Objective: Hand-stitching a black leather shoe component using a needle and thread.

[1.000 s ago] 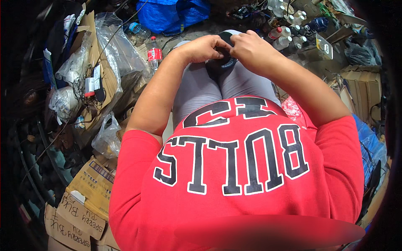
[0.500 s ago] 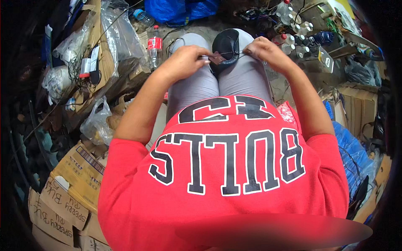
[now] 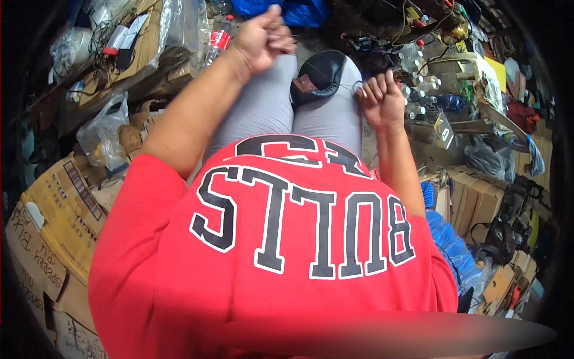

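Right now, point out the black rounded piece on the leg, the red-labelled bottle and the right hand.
Black rounded piece (image 3: 327, 69): head view, its dark middle.
Red-labelled bottle (image 3: 219, 39): head view, on the label.
Right hand (image 3: 381, 102): head view, middle of the hand.

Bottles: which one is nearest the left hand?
The clear bottle with the red label, just left of the left hand. Its red label sets it apart; the clustered bottles are farther off, beyond the right hand.

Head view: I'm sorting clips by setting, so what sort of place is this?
Probably a cluttered workshop or storage corner: there is piled cardboard, a group of plastic bottles at the right, and a rounded black piece on the person's leg, which suggests handwork.
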The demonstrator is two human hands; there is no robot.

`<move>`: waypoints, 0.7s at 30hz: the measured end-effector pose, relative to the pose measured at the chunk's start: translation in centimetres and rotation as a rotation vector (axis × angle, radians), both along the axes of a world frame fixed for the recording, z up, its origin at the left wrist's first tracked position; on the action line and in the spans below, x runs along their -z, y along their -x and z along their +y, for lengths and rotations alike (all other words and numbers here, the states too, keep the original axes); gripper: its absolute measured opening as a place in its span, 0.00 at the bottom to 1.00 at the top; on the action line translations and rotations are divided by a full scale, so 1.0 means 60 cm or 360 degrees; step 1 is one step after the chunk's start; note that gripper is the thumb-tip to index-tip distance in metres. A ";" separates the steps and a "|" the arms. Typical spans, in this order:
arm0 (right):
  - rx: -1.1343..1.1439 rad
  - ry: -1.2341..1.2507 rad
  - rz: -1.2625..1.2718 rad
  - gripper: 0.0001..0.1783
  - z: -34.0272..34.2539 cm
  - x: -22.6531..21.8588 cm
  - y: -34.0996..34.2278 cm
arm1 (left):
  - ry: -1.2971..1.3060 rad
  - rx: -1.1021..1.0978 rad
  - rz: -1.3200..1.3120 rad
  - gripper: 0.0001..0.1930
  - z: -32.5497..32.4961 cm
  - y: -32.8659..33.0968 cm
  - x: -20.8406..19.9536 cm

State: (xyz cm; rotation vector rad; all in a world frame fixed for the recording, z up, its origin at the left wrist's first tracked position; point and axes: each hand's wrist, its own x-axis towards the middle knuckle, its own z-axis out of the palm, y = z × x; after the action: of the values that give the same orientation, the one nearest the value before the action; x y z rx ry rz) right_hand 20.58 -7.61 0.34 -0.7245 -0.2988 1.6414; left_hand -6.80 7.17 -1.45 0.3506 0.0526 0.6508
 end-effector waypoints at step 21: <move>-0.0755 -0.0577 -0.2718 0.18 0.061 -0.075 0.020 | -0.2828 -0.0079 0.1905 0.14 -0.146 -0.090 -0.040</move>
State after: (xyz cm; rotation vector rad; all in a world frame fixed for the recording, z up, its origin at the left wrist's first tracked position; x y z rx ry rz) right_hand 19.40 -3.96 4.83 -1.6879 -2.0081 0.8815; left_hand -1.40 -1.61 0.98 2.4284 0.6401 0.2805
